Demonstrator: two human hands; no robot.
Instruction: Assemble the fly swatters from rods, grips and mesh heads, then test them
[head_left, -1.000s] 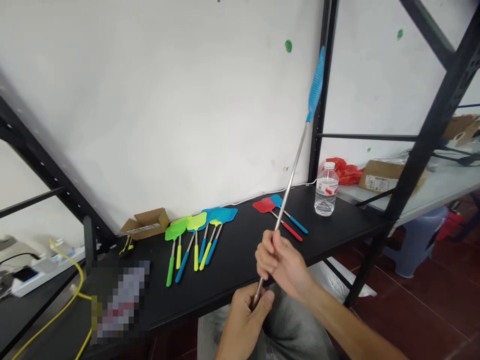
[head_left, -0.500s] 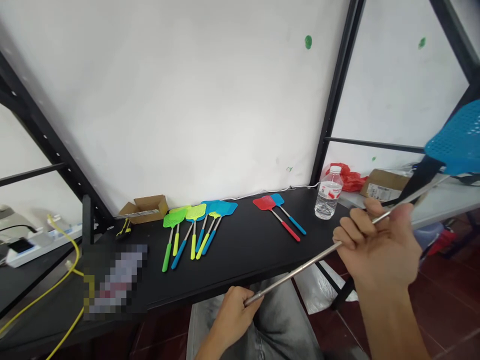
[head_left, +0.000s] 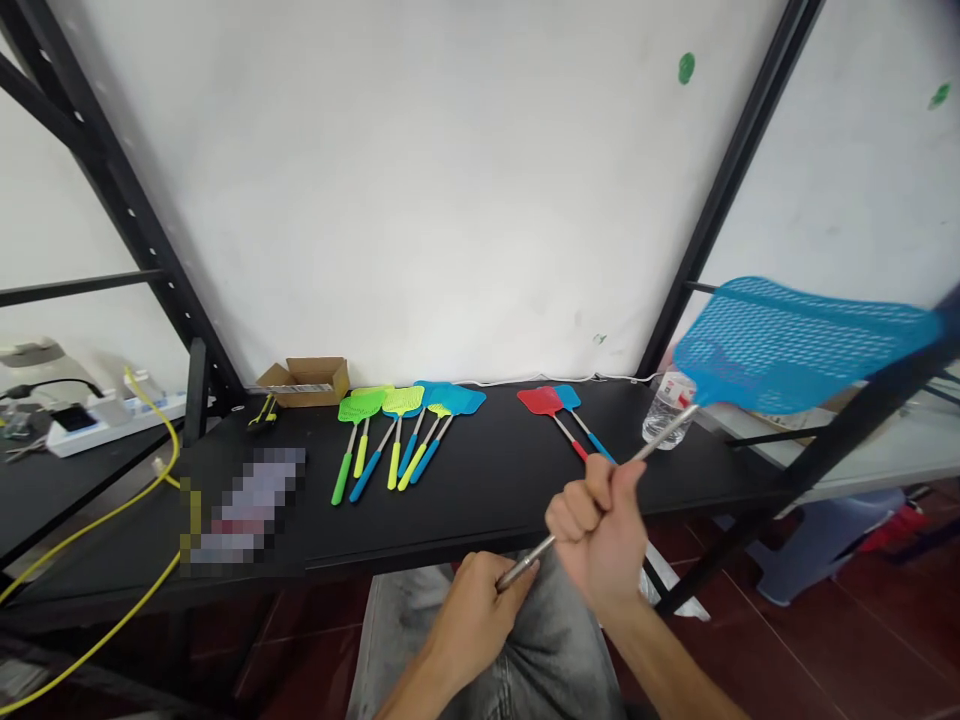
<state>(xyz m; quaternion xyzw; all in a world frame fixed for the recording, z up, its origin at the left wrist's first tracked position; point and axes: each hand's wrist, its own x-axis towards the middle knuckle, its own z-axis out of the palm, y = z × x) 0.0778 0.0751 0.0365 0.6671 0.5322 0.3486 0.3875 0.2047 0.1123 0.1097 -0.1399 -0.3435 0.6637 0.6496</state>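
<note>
I hold a blue fly swatter (head_left: pixel 795 345) with a telescopic metal rod, its mesh head lying out to the right. My right hand (head_left: pixel 600 530) is fisted round the rod's middle. My left hand (head_left: pixel 472 615) pinches the rod's lower end above my lap. On the black table (head_left: pixel 480 500) lie several green, yellow and blue swatters (head_left: pixel 397 430) in a row, and a red swatter (head_left: pixel 551 415) beside a blue one further right.
A water bottle (head_left: pixel 667 405) stands at the table's right end, partly behind the swatter head. A small cardboard box (head_left: pixel 304 380) sits at the back left. Black rack posts (head_left: pixel 742 160) frame the table. Yellow cable (head_left: pixel 127 520) and a power strip lie at left.
The rod has grown shorter: my right hand slid back along it toward my left, and the blue head came closer. Earlier the swatter swung from upright down to the right.
</note>
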